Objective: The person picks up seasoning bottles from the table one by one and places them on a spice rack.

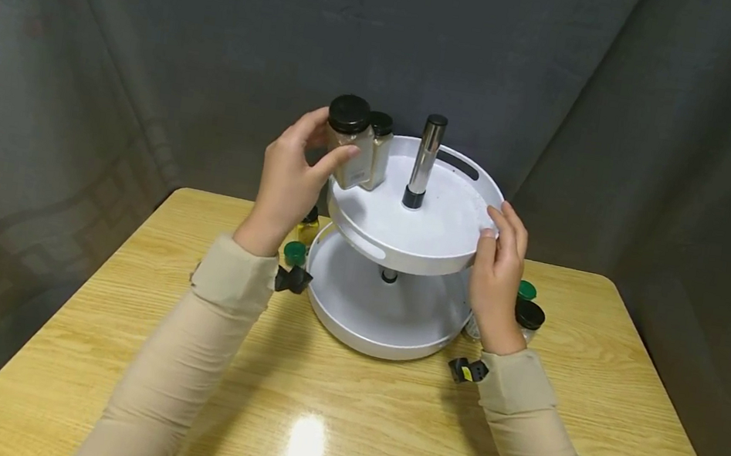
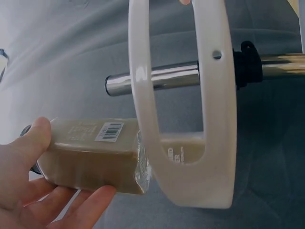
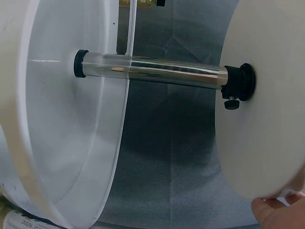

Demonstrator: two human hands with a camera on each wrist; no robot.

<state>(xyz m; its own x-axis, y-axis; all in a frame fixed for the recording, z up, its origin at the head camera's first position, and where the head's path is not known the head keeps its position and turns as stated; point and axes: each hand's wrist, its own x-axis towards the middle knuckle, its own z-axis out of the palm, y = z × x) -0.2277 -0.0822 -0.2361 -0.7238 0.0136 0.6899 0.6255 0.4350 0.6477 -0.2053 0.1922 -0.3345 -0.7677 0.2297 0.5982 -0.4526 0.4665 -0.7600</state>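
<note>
My left hand [image 1: 292,175] holds a clear spice jar [image 1: 354,156] with a black lid between thumb and fingers. In the left wrist view the jar shows brownish powder and a barcode label. Its base is close to the left rim of the white upper tray [image 1: 438,230]; whether they touch I cannot tell. A second black-lidded jar [image 1: 380,160] stands on that tray, partly hidden by the first. At the tray's right side my right hand [image 1: 500,282] grips the rim, fingertips over the edge. The right wrist view shows a fingertip [image 3: 262,207] at the tray's underside.
A chrome post [image 1: 427,155] joins the upper tray to a lower white tray [image 1: 383,349] on the wooden table [image 1: 379,432]. Green-lidded [image 1: 295,252] and yellow jars [image 1: 307,231] stand left; a black-lidded jar [image 1: 529,316] and a green lid [image 1: 526,290] are right. Grey curtains [image 1: 281,29] surround the table.
</note>
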